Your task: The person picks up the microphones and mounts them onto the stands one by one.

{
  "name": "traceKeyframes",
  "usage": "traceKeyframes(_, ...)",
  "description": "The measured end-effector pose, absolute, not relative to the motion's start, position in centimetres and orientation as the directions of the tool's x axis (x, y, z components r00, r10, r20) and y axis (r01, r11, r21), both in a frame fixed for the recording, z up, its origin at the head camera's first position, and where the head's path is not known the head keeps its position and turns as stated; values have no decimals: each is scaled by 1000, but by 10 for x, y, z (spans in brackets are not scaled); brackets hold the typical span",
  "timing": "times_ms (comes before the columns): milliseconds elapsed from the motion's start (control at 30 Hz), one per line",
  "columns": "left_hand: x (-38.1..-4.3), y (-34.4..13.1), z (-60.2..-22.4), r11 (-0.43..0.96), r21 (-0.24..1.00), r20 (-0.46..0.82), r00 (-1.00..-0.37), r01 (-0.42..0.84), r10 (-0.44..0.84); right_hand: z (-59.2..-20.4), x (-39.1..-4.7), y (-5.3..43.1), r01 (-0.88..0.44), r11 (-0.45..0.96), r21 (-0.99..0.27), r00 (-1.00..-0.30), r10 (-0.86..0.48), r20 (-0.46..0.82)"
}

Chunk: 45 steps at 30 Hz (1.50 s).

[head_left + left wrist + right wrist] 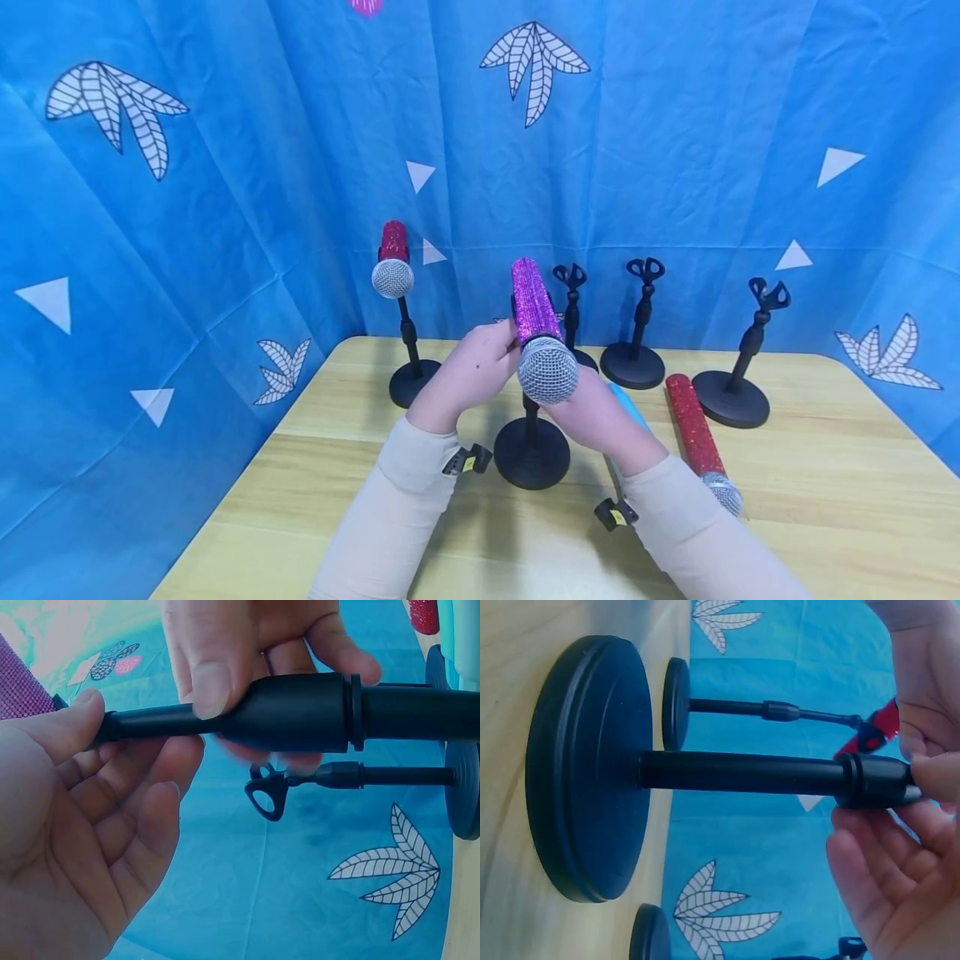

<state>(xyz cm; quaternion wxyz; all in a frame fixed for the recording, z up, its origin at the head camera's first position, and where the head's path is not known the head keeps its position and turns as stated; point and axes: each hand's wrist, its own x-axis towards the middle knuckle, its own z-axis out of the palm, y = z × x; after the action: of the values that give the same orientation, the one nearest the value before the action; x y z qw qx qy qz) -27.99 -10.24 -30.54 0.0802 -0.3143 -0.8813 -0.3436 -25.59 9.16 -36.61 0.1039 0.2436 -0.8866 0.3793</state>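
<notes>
A purple glittery microphone point(536, 300) with a silver mesh head sits tilted in the clip of a black desk stand point(532, 454), its head toward me. My left hand point(483, 362) pinches the thin upper rod point(161, 720) of this stand, just under the clip. Lower down, my right hand point(592, 408) grips the thick collar point(292, 712) between thumb and fingers. In the right wrist view, the stand's round base point(592, 769) rests on the table, and the lower pole point(742, 771) runs up into the right hand's fingers.
A red microphone point(393, 242) sits on another stand point(408, 333) at back left. Three stands with bare clips, one being the rightmost stand point(742, 358), line the back right. A red glitter microphone point(693, 425) lies on the table point(840, 467); a light-blue object point(628, 407) is partly behind my right forearm.
</notes>
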Motion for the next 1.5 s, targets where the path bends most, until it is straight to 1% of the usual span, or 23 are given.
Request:
traceKeyframes(133,-280,-102,-306,563,568,350,-796,600,494,-368,-256,89,-474,617,-628,-880,-325,345)
traceKeyframes(200,-279,-102,-307,562,575,348,-799,595,490,-369,-256,89,-465,597,-653,-885,-317,341)
traceKeyframes(333,-279,-102,-307,562,575,346,-799,595,492,-368,-255,92,-485,553,-677,-873,-354,336)
traceKeyframes(467,-279,-102,-307,560,575,343,-797,596,497,-368,-253,93,-503,556,-661,-862,-379,336)
traceKeyframes(733,-278,-102,-306,571,579,334,-808,582,485,-372,-253,85,-469,628,-621,-883,-320,343)
traceKeyframes(833,-278,-103,-306,579,574,332,-811,579,483,-373,-253,85,-483,619,-619,-875,-321,363)
traceKeyframes(1000,-279,-102,-304,566,556,359,-790,609,497,-366,-252,90,-517,587,-623,-856,-340,390)
traceKeyframes(1233,-281,-101,-302,571,539,375,-783,620,496,-361,-253,92,-538,639,-550,-842,-373,390)
traceKeyframes(1367,-281,-102,-304,573,546,370,-789,612,491,-364,-255,92,-538,639,-549,-841,-371,393)
traceKeyframes(1500,-280,-103,-306,576,558,356,-800,597,484,-367,-256,91,-544,604,-583,-839,-375,394)
